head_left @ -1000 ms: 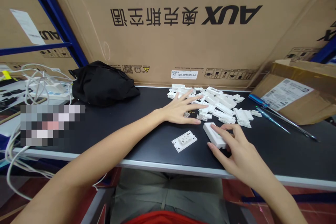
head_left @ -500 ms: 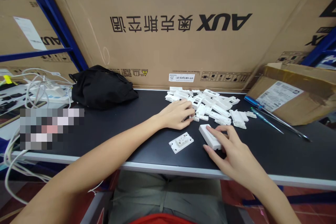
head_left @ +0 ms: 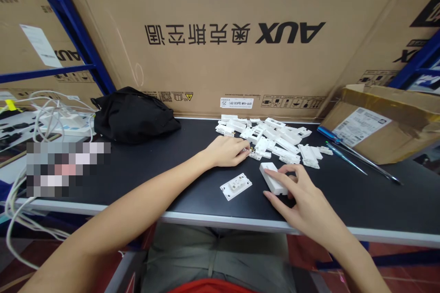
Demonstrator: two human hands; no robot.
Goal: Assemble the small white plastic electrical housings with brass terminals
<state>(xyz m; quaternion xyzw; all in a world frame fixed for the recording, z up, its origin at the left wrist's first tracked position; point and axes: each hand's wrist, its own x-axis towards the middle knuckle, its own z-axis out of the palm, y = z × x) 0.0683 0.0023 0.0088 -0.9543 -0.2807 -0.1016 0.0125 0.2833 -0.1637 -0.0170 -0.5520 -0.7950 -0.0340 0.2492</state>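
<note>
While left fingers (head_left: 240,152) curl against the white parts (head_left: 275,139), right fingers (head_left: 283,170) clasp a socket block (head_left: 270,178).

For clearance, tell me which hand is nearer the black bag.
Left. The left hand lies right of the black bag, apart from it, at the edge of the white plastic parts. The right hand is farther right, on a white plastic block.

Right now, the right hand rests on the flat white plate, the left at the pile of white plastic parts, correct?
No: the head view shows the right hand on the white rectangular block, beside that plate; the left hand is at the pile as stated.
</note>
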